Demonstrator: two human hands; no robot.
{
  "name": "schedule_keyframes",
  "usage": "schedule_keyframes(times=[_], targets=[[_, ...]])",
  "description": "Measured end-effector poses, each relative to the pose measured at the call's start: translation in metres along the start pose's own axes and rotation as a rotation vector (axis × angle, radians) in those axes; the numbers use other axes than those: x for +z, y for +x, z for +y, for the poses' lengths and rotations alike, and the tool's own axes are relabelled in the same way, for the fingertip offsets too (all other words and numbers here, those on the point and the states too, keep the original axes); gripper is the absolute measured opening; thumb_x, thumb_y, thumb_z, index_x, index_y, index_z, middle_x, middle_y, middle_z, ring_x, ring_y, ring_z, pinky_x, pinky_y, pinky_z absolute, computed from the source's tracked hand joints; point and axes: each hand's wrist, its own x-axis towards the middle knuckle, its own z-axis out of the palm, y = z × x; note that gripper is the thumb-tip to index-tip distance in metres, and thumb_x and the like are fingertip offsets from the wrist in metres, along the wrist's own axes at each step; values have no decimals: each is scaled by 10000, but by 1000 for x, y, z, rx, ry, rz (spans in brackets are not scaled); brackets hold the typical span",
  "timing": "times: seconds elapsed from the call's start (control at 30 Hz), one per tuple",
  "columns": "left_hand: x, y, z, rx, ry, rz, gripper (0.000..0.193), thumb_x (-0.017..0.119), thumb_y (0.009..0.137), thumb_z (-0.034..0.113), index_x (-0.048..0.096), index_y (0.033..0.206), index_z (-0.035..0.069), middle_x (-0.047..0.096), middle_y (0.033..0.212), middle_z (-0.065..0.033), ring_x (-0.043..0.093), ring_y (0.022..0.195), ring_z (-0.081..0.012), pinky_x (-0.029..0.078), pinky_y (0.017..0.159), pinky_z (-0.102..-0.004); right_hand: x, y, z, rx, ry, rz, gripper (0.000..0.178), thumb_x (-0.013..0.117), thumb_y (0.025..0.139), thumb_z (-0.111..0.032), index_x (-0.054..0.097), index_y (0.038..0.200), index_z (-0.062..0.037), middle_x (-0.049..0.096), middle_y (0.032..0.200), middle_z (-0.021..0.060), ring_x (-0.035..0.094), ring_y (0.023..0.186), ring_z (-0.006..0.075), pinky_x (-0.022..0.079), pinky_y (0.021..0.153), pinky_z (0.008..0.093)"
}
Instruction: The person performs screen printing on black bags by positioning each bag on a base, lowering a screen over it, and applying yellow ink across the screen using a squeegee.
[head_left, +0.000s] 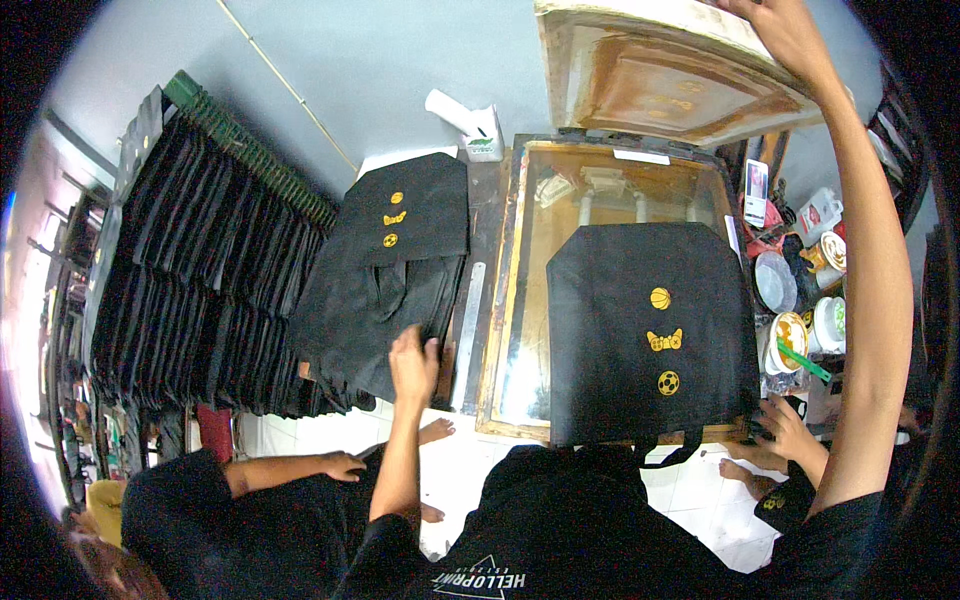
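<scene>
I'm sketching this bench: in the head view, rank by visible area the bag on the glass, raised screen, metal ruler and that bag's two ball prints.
1. Bag on the glass
2. Raised screen
3. Metal ruler
4. Basketball print and soccer-ball print: too alike to rank

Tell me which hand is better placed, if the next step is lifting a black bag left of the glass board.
Probably the left hand: it is low, at those black bags, while the right hand holds the raised screen frame.

raised frame (pixel 680 85) cropped above, phone display (pixel 757 188) unclear
</scene>
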Motion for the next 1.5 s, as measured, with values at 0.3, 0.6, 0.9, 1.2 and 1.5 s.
schedule_keyframes(times=[0.3, 0.6, 0.9, 1.2, 1.5], targets=[[45, 58, -74, -4, 393, -314, 728, 732, 847, 302, 460, 1424, -48, 543, 1400, -261, 534, 1257, -450, 449, 1073, -478, -18, -8, -2, 25, -76, -18, 274, 676, 808, 15, 647, 1080, 37, 709, 958, 112, 629, 910, 177, 504, 860, 336], [-38, 94, -58, -219, 23, -315, 354, 645, 934, 272, 706, 1114, -27, 732, 1027, -260, 700, 1037, -403, 529, 875, -458, -11, -2, -1, -15, -99, -18, 321, 691, 807, -33, 654, 1117, 38, 725, 1003, 191, 665, 927, 256, 510, 869, 370], [-117, 21, 160, 207, -209, -850, 441, 564, 1005, 333, 652, 1100, -88, 650, 880, -352, 705, 853, -432, 532, 755, -468, -6, 5, 6, -60, -205, 19, 322, 714, 789, -93, 650, 1074, 44, 712, 987, 242, 672, 905, 301, 512, 840, 399], [79, 23, 306, 431, -353, -721, 424, 552, 983, 370, 667, 1107, -18, 671, 1022, -323, 637, 998, -507, 502, 864, -552, 6, 12, 8, -134, -187, 9, 350, 729, 783, -141, 668, 1089, 17, 706, 1023, 255, 681, 961, 380, 515, 862, 440], [107, 69, 425, 331, -284, -815, 621, 550, 937, 617, 729, 1131, 54, 685, 1110, -311, 641, 1123, -454, 473, 1007, -520, -3, 15, 27, -209, -269, 37, 296, 667, 777, -136, 690, 1034, 8, 690, 1023, 289, 651, 1022, 457, 511, 896, 495]])
